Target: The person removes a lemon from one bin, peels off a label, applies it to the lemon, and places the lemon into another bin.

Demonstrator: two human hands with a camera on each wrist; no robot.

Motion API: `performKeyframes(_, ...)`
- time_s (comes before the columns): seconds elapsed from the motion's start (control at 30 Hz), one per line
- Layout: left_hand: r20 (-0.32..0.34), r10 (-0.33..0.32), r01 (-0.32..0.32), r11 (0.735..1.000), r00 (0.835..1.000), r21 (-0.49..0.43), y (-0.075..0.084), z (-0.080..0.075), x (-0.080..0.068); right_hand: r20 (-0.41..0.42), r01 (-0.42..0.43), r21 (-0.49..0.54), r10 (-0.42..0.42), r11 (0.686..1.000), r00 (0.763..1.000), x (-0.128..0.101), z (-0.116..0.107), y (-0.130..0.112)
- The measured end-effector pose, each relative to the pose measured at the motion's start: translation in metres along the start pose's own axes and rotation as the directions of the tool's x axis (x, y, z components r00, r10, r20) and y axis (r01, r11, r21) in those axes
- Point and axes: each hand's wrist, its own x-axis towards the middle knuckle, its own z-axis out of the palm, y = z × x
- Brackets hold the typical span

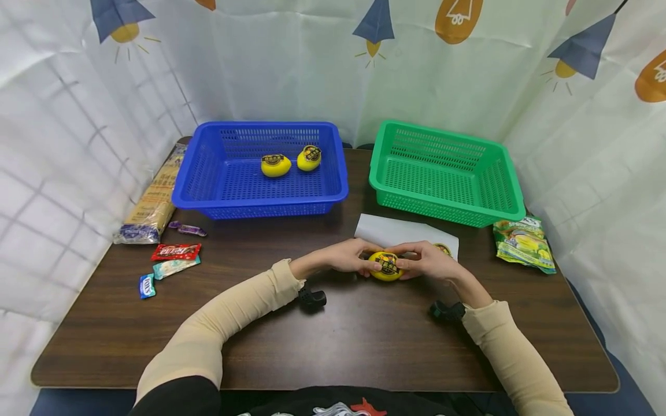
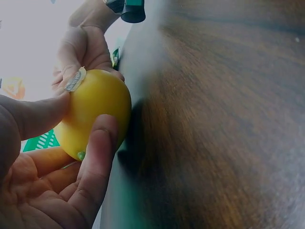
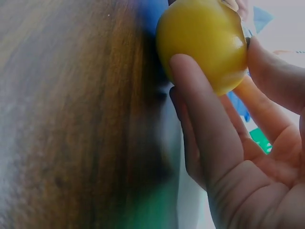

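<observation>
Between both hands, over the middle of the table, is a yellow lemon with a black printed sticker facing up. My left hand grips its left side, thumb at the sticker and a finger beneath the fruit. From the right, my right hand holds the other side the same way. In the left wrist view the edge of the sticker stands up from the lemon's skin by the thumbs. A white sheet lies just behind the hands, with a round sticker on it partly hidden by the right hand.
A blue basket at the back left holds two stickered lemons. The green basket stands at the back right. Several small snack packets and a long tan package lie left, a green bag right.
</observation>
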Motion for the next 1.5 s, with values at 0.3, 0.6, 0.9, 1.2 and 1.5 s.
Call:
performKeyframes(0.3, -0.014, 0.001, 0.000, 0.999, 1.000, 0.053, 0.003, 0.001, -0.002, -0.026, -0.013, -0.052, 0.012, 0.999, 1.000, -0.002, 0.003, -0.005)
performKeyframes(0.6, -0.069, -0.006, 0.015, 0.990, 0.998, 0.138, 0.001, 0.005, -0.001, -0.096, 0.013, -0.159, -0.028, 0.987, 0.995, 0.000, 0.015, -0.011)
performKeyframes(0.9, -0.092, 0.032, -0.005, 0.961, 0.995, 0.275, 0.006, 0.006, -0.001, -0.129, 0.011, -0.157, -0.031, 0.988, 0.991, 0.002, 0.016, -0.011)
performKeyframes(1.2, -0.107, 0.050, -0.008, 0.933, 0.993, 0.360, 0.006, 0.007, -0.002, -0.176, -0.059, -0.102, 0.040, 0.993, 0.984, 0.002, 0.019, -0.010)
performKeyframes(1.5, -0.149, 0.042, 0.010, 0.943, 0.988, 0.334, 0.005, 0.010, -0.002, -0.204, -0.071, -0.092, 0.051, 0.993, 0.978, 0.003, 0.018, -0.011)
